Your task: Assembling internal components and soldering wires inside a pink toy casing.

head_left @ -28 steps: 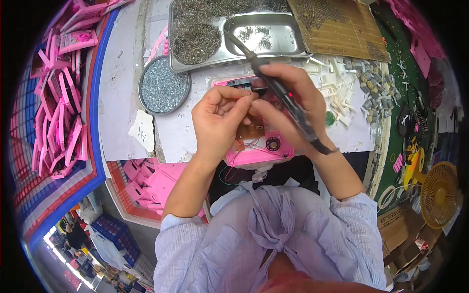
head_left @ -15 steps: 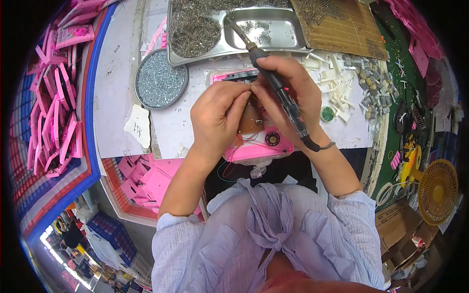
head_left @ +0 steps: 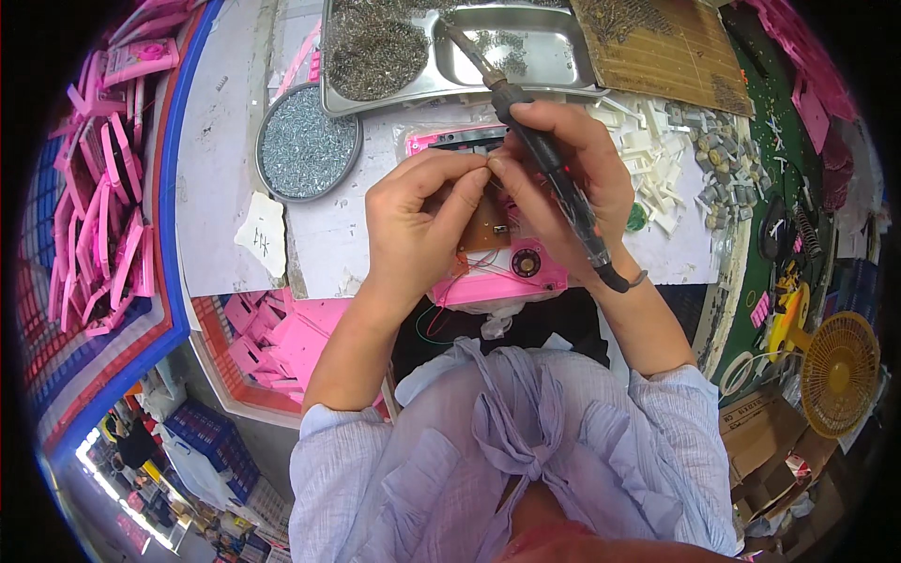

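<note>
A soldering iron [head_left: 552,169] with a black handle lies across my right hand [head_left: 601,178], its metal tip pointing up and away over the steel tray. Thumb and forefinger of that hand also pinch close to my left fingertips. My left hand [head_left: 399,220] is closed in a pinch; the small thing between the fingertips is too hidden to name, perhaps a thin wire. Beneath both hands is a pink plastic casing [head_left: 488,289] holding a brown circuit board [head_left: 481,233], a small round black speaker [head_left: 526,263] and thin wires. My hands cover part of the board.
Beyond the casing stands a steel compartment tray [head_left: 450,86] of small screws. A round dish of silvery screws [head_left: 310,141] sits left. White plastic parts [head_left: 652,169], small grey motor-like parts [head_left: 723,174] and cardboard [head_left: 657,56] lie right. Pink parts fill a crate [head_left: 103,206]; a yellow fan [head_left: 838,371] is far right.
My right hand and the soldering iron have shifted slightly right and toward me. My fingertips still meet above the board. The view has moved a little.
</note>
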The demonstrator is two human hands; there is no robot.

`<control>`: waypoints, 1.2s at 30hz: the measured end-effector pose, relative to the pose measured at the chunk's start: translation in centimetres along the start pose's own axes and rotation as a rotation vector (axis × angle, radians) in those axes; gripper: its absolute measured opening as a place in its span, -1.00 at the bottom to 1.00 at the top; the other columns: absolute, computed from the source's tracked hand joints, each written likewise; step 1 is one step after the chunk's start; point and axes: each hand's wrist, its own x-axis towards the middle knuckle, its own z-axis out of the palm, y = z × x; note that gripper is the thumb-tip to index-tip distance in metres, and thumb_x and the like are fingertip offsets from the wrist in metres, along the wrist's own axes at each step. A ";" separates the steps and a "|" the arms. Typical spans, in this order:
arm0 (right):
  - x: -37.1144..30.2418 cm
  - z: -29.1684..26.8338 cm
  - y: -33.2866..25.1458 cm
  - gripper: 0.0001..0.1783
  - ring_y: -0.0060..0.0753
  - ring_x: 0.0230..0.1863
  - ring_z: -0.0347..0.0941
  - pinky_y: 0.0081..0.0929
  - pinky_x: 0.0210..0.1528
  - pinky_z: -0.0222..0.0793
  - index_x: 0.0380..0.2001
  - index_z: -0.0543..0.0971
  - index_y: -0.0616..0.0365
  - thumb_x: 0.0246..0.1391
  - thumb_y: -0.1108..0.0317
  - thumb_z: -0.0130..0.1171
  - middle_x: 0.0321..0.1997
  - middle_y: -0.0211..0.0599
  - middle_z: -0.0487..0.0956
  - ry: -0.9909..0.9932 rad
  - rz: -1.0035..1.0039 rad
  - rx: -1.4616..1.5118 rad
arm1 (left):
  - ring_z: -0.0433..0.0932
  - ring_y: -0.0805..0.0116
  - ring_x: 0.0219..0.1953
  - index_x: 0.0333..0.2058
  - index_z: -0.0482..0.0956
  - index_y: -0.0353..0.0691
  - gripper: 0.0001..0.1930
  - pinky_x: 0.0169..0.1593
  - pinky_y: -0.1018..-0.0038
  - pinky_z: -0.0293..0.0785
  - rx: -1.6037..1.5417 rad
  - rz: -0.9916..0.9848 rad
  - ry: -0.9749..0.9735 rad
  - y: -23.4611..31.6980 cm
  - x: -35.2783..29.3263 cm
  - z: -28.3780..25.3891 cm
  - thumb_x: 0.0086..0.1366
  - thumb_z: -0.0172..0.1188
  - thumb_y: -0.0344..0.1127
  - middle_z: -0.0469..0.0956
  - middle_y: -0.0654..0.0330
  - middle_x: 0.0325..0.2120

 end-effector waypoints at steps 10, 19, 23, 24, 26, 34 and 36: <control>-1.1 -2.8 -0.5 -0.51 -0.33 -0.27 0.58 -0.48 -0.21 0.49 -0.01 0.61 0.14 -0.08 0.58 0.44 -0.23 -0.27 0.62 -0.034 -0.113 -0.180 | 0.50 0.39 -0.45 -0.38 0.68 -0.34 -0.94 -0.33 0.51 0.45 0.243 -0.017 -0.040 0.7 0.2 -0.3 0.18 0.36 -0.48 0.49 0.13 -0.29; -3.4 -8.9 -1.7 -0.54 -0.46 -0.39 0.44 -0.55 -0.28 0.34 -0.05 0.49 0.28 -0.03 0.61 0.42 -0.37 -0.19 0.56 -0.129 -0.098 -0.012 | 0.56 0.22 -0.38 -0.45 0.66 -0.32 -0.93 -0.31 0.36 0.54 0.434 0.098 -0.035 -0.2 0.2 0.3 0.08 0.37 -0.48 0.46 0.08 -0.31; -3.5 -9.3 -1.1 -0.56 -0.43 -0.51 0.44 -0.54 -0.46 0.31 -0.11 0.51 0.27 -0.10 0.58 0.43 -0.45 -0.23 0.57 -0.224 -0.190 -0.090 | 0.56 0.21 -0.38 -0.44 0.66 -0.31 -0.93 -0.31 0.36 0.54 0.415 0.094 -0.025 -0.2 0.2 0.3 0.07 0.37 -0.49 0.47 0.08 -0.30; -3.5 -9.3 -0.9 -0.56 -0.42 -0.54 0.44 -0.54 -0.49 0.30 -0.12 0.52 0.27 -0.11 0.58 0.44 -0.46 -0.24 0.57 -0.246 -0.225 -0.119 | 0.56 0.21 -0.37 -0.44 0.66 -0.31 -0.93 -0.31 0.36 0.54 0.408 0.084 -0.019 -0.1 0.1 0.3 0.07 0.37 -0.49 0.47 0.08 -0.30; -3.2 -8.7 -0.6 -0.55 -0.39 -0.58 0.43 -0.51 -0.55 0.28 -0.16 0.54 0.26 -0.18 0.58 0.46 -0.49 -0.26 0.59 -0.256 -0.277 -0.147 | 0.56 0.20 -0.37 -0.44 0.66 -0.30 -0.93 -0.30 0.36 0.53 0.396 0.069 -0.012 -0.2 0.2 0.3 0.07 0.37 -0.48 0.47 0.08 -0.30; -3.0 -7.7 -0.7 -0.62 -0.31 -0.55 0.40 -0.41 -0.48 0.27 -0.20 0.51 0.26 -0.13 0.59 0.38 -0.54 -0.25 0.52 -0.367 -0.264 -0.241 | 0.56 0.21 -0.37 -0.46 0.65 -0.30 -0.94 -0.31 0.37 0.54 0.418 0.119 -0.001 -0.8 0.2 0.3 0.07 0.35 -0.47 0.48 0.08 -0.31; -2.9 -7.5 -0.6 -0.62 -0.31 -0.57 0.40 -0.42 -0.49 0.27 -0.21 0.51 0.26 -0.16 0.60 0.38 -0.55 -0.25 0.52 -0.363 -0.286 -0.251 | 0.56 0.22 -0.37 -0.46 0.64 -0.31 -0.94 -0.32 0.38 0.54 0.406 0.100 -0.002 -0.4 0.2 0.3 0.07 0.34 -0.48 0.48 0.08 -0.32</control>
